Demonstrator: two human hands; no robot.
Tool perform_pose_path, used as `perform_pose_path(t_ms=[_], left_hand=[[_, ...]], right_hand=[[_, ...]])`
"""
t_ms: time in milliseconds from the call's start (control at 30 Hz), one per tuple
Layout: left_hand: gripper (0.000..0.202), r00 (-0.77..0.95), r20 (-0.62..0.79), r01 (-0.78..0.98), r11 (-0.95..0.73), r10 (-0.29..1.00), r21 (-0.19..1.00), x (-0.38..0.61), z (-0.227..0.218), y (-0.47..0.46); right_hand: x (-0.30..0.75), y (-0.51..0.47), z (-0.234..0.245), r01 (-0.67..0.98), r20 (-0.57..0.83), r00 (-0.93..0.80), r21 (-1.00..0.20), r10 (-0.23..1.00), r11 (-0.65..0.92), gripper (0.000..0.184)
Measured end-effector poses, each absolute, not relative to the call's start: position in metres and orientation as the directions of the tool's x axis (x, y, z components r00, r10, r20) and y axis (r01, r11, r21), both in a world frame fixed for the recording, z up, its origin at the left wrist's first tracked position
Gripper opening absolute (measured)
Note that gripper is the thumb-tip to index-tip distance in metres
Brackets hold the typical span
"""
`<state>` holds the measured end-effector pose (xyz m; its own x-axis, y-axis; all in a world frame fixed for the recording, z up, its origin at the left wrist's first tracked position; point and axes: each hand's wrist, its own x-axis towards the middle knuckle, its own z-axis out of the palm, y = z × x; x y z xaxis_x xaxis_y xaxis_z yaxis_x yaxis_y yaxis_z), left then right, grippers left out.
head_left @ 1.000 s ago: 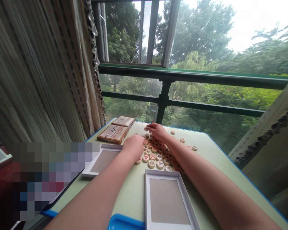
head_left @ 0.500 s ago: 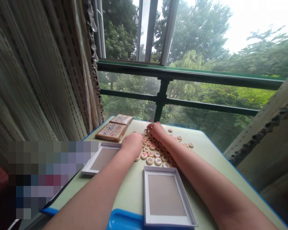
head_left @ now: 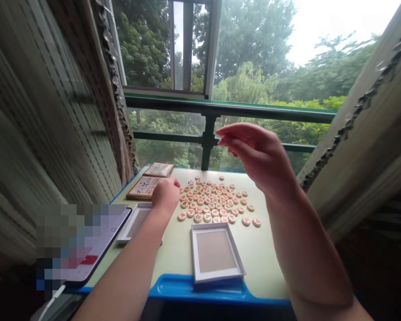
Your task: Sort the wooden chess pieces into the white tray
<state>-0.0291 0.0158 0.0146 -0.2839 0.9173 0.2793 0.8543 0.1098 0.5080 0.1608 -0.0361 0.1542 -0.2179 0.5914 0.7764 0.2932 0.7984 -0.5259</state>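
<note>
Several round wooden game discs (head_left: 214, 203) with red and dark characters lie spread on the pale green table (head_left: 263, 254). My left hand (head_left: 166, 195) rests on the table at the left edge of the discs. Its fingers are curled under, hiding what they hold, if anything. My right hand (head_left: 257, 154) is raised well above the discs, in front of the window. Its fingers point left and are drawn together against the thumb, and I cannot make out anything between them. A shallow white box (head_left: 216, 252) lies empty in front of the discs.
A second shallow white box (head_left: 136, 221) lies by my left forearm. Two flat wooden cases (head_left: 147, 187) (head_left: 159, 169) sit at the table's far left corner. A dark flat board (head_left: 96, 249) overhangs the left edge. Curtains hang on both sides, and a green railing (head_left: 227, 107) crosses the window.
My right hand has lifted off the discs and risen high above the table. The left hand has slid to the left edge of the discs. The camera has pulled back.
</note>
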Motion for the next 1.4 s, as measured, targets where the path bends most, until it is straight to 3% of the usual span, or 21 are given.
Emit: perform_pose_path(t_ms=[67, 133, 267, 333, 467, 600, 733, 867, 1033, 1200, 1400], left_hand=[[0.025, -0.294, 0.282, 0.842, 0.108, 0.913, 0.529, -0.029, 0.016, 0.015], [0.024, -0.29, 0.286, 0.84, 0.099, 0.913, 0.534, -0.029, 0.018, 0.012], [0.024, -0.179, 0.281, 0.88, 0.026, 0.943, 0.473, -0.024, 0.025, 0.001], [0.025, -0.089, 0.219, 0.918, -0.005, 0.972, 0.396, -0.02, 0.026, -0.004], [0.025, 0.067, 0.177, 0.953, -0.115, 0.982, 0.28, -0.013, 0.019, -0.017], [0.032, 0.177, 0.272, 0.91, -0.262, 0.946, 0.32, -0.005, -0.001, -0.036], [0.053, 0.116, 0.464, 0.781, -0.369, 0.878, 0.504, 0.002, -0.027, -0.053], [0.035, 0.013, 0.57, 0.668, -0.431, 0.822, 0.607, 0.008, -0.044, -0.06], [0.02, 0.026, 0.477, 0.702, -0.356, 0.878, 0.616, 0.008, -0.049, -0.063], [0.019, 0.049, 0.44, 0.752, -0.322, 0.897, 0.574, 0.005, -0.049, -0.063], [0.02, 0.115, 0.364, 0.746, -0.322, 0.924, 0.583, 0.002, -0.05, -0.06]], right_hand=[[0.174, -0.073, 0.159, 0.376, 0.828, -0.174, -0.444, 0.532, 0.813, 0.017], [0.186, -0.098, 0.149, 0.474, 0.804, -0.197, -0.423, 0.561, 0.772, 0.018], [0.2, -0.117, 0.096, 0.658, 0.592, -0.338, -0.407, 0.731, 0.634, 0.018], [0.204, -0.116, 0.059, 0.69, 0.535, -0.379, -0.38, 0.755, 0.616, 0.019], [0.213, -0.1, -0.011, 0.734, 0.59, -0.241, -0.409, 0.771, 0.542, 0.023], [0.222, -0.08, -0.046, 0.759, 0.589, -0.082, -0.486, 0.804, 0.434, 0.027], [0.226, -0.07, -0.053, 0.815, 0.556, 0.071, -0.511, 0.828, 0.273, 0.031], [0.229, -0.071, -0.054, 0.828, 0.478, 0.248, -0.556, 0.843, 0.072, 0.04], [0.23, -0.076, -0.054, 0.8, 0.397, 0.358, -0.597, 0.845, -0.059, 0.047], [0.229, -0.077, -0.055, 0.792, 0.387, 0.346, -0.609, 0.855, -0.045, 0.045], [0.225, -0.074, -0.052, 0.84, 0.412, 0.267, -0.543, 0.871, -0.001, 0.04]])
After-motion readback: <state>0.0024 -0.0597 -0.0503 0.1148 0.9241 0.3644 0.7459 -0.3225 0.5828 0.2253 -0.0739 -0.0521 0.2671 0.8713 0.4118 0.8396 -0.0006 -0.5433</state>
